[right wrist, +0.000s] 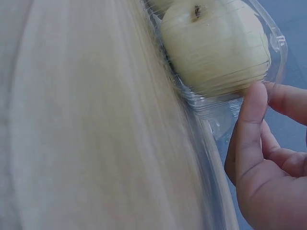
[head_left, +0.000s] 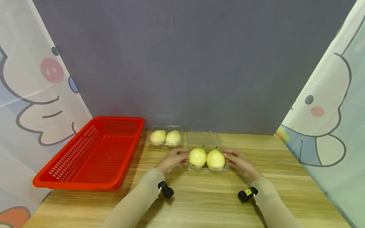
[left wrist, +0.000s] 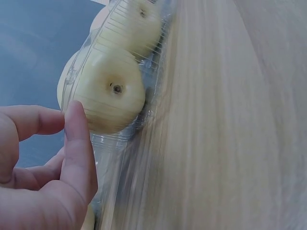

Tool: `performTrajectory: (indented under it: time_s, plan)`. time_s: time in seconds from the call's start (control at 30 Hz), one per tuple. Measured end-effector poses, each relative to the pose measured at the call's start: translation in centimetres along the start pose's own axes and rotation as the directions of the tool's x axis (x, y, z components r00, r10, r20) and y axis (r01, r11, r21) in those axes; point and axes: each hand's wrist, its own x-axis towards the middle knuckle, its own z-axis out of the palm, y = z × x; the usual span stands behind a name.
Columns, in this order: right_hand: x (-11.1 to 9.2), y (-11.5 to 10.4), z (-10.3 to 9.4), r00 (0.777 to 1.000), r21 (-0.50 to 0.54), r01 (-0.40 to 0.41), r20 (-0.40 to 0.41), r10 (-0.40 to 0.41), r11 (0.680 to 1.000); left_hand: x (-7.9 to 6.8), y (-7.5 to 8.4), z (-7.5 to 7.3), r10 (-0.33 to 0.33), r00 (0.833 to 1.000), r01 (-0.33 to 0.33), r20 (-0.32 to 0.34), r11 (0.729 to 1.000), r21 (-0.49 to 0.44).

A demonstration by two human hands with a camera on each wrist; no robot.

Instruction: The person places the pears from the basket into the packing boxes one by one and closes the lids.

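Two yellow pears (head_left: 197, 157) sit side by side in a clear plastic clamshell box (head_left: 209, 170) on the table, its lid (head_left: 203, 137) standing open at the back. My left hand (head_left: 172, 161) pinches the box's left rim between thumb and forefinger, as the left wrist view confirms beside a pear (left wrist: 110, 103). On the opposite side my right hand (head_left: 241, 164) pinches the right rim, thumb in front and forefinger behind. In the right wrist view, the nearer pear (right wrist: 216, 52) shows through the ribbed clear wall.
A second clear box (head_left: 166, 127) with two pears (head_left: 157, 137) stands behind and to the left, near the grey back panel (head_left: 182, 63). Farther left is a red perforated basket (head_left: 122, 175). The wooden table (head_left: 199, 199) runs between printed side curtains.
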Motion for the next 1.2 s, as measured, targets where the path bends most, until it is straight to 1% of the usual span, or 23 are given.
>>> performTrajectory:
  time_s: [0.2, 0.3, 0.5, 0.67, 0.8, 0.97, 1.2]
  plan:
    - [0.0, 0.1, -0.2, 1.000, -0.011, -0.016, 0.006, 0.016, 1.000, -0.2, 0.0, 0.2, -0.005, 1.000, 0.005, -0.012, 0.999, -0.034]
    - [0.1, 0.3, -0.3, 1.000, -0.037, -0.027, -0.004, 0.027, 0.999, -0.2, 0.0, 0.3, -0.008, 1.000, 0.007, -0.015, 0.999, -0.051]
    - [0.8, 0.2, -0.5, 0.998, -0.069, -0.034, -0.056, 0.030, 0.997, -0.1, -0.1, 0.4, -0.013, 1.000, 0.012, -0.017, 0.998, -0.061]
    - [1.7, -0.2, -0.6, 0.995, -0.034, -0.035, -0.099, 0.032, 0.999, -0.2, 0.0, 0.4, -0.009, 1.000, 0.008, -0.015, 0.998, -0.069]
    - [2.4, -0.5, -0.8, 0.992, -0.050, -0.041, -0.123, 0.034, 0.998, -0.2, 0.0, 0.5, -0.005, 1.000, 0.004, -0.013, 0.997, -0.072]
    - [3.1, -0.7, -0.8, 0.993, -0.102, -0.059, -0.112, 0.047, 0.993, -0.2, -0.1, 0.4, -0.008, 1.000, 0.007, -0.014, 0.997, -0.072]
    - [4.2, -1.1, -0.4, 0.993, -0.092, -0.069, -0.100, 0.059, 0.993, -0.2, 0.0, 0.3, 0.005, 1.000, -0.006, -0.010, 0.998, -0.067]
